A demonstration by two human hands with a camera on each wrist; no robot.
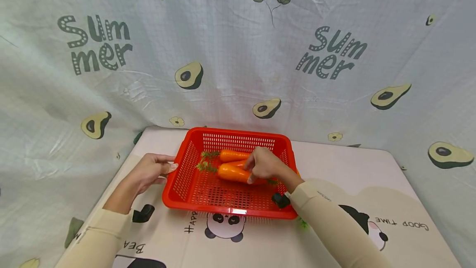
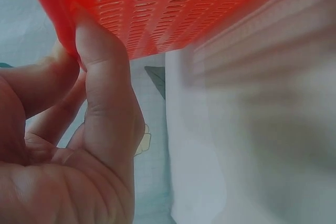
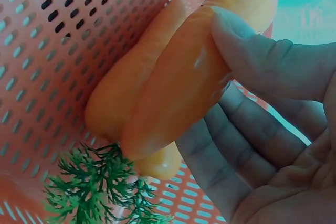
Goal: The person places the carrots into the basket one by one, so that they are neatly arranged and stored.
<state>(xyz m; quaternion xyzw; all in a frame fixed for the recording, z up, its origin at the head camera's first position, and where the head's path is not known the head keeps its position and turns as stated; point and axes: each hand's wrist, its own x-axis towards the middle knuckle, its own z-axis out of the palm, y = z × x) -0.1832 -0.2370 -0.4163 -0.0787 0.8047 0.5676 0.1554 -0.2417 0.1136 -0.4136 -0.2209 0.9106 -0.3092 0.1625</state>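
A red perforated plastic basket [image 1: 238, 210] stands on the table with several orange carrots inside. At its left rim, my left hand [image 1: 150, 171] pinches the edge, thumb pressed to the outer wall; the left wrist view shows the thumb [image 2: 107, 82] against the slotted side. Reaching in over the right side, my right hand [image 1: 265, 163] grips a carrot [image 3: 181, 77] between thumb and fingers. Another carrot [image 3: 123, 95] lies beside it against the basket wall. Feathery green tops [image 3: 94, 182] show below them. A further carrot [image 1: 230, 155] lies toward the back of the basket.
The table [image 1: 334, 168] has a printed cover with pandas and lettering. Behind it hangs a pale curtain [image 1: 230, 32] with avocado prints. Green leaves [image 1: 303, 222] stick out by the basket's front right corner. Black devices [image 1: 143, 213] sit at both wrists.
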